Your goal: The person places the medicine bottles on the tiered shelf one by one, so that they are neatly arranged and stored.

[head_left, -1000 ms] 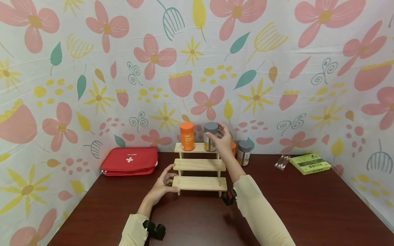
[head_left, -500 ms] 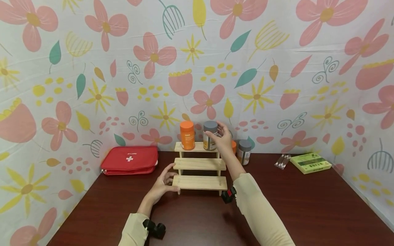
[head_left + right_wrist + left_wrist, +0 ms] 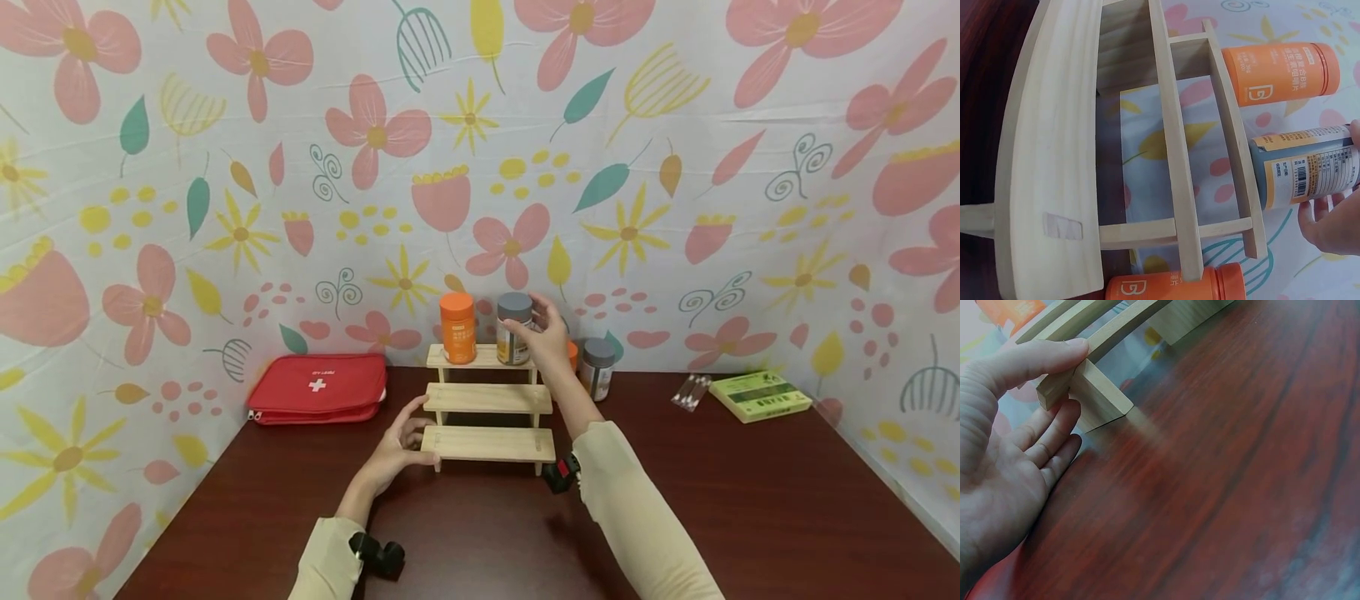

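Observation:
A three-step wooden display rack [image 3: 487, 398] stands on the dark table. My left hand [image 3: 392, 450] grips its left end; in the left wrist view the thumb [image 3: 1054, 357] lies on top of the lowest plank with curled fingers below. On the top step, an orange supplement bottle [image 3: 458, 335] stands upright at the left. To its right is a grey-lidded supplement bottle [image 3: 510, 345], held by my right hand [image 3: 550, 340] with thumb and fingers around its upper part. The right wrist view shows this bottle's barcode label [image 3: 1310, 172] and its base at the top plank.
Behind my right forearm, a second orange bottle [image 3: 572, 356], mostly hidden, and another grey-lidded bottle [image 3: 597, 371] stand on the table [image 3: 465, 533]. A red first-aid pouch [image 3: 317, 396] lies left; a packet of swabs [image 3: 690, 392] and a yellow-green box [image 3: 760, 397] lie right. A patterned cloth hangs behind.

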Demonstrator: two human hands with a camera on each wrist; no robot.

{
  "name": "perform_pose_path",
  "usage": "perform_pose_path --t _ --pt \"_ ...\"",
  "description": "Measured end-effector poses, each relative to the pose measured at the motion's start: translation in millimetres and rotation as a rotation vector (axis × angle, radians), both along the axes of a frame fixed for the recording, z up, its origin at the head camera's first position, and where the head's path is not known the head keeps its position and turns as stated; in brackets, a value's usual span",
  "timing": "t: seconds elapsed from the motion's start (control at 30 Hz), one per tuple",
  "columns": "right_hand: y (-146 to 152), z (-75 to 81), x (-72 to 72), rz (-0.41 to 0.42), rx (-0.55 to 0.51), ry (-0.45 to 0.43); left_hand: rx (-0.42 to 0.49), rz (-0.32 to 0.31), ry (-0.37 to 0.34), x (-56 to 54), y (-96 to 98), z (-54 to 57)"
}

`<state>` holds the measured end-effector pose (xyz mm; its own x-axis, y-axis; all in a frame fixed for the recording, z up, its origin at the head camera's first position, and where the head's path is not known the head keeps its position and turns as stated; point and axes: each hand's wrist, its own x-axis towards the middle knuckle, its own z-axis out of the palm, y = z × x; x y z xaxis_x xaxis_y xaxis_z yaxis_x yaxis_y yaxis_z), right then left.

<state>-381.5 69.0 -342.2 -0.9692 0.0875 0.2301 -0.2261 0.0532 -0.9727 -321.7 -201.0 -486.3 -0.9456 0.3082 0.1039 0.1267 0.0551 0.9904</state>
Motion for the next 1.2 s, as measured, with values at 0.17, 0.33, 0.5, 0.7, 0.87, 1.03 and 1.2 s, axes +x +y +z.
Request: perform_pose_path --t 0.17,0.33,0.5,0.7,0.87,1.03,1.2 --pt "6 -1.3 1.2 0.025 -0.018 0.021 0.01 0.001 0.002 1.0 0.2 -0.1" --pt "17 -3.8 1.5 0.027 -0.034 0.049 0.011 -0.002 -0.004 2.4 0.7 -0.7" --pt "26 -5.0 3.0 0.013 -0.031 0.067 0.009 0.001 -0.005 3.2 0.5 -0.7" --pt "36 -9.1 3.3 -0.024 -0.021 0.078 0.011 0.013 -0.003 1.5 0.9 -1.0" --pt "49 -14.5 4.9 -0.063 0.02 0.086 0.009 0.001 -0.002 1.7 2.1 -0.7" --pt "65 -18.3 3.1 -0.066 0.085 0.097 0.006 0.006 0.006 2.4 2.6 0.9" --pt "78 -20.9 2.4 -0.041 0.173 0.129 0.01 0.017 0.003 2.8 2.3 1.6"
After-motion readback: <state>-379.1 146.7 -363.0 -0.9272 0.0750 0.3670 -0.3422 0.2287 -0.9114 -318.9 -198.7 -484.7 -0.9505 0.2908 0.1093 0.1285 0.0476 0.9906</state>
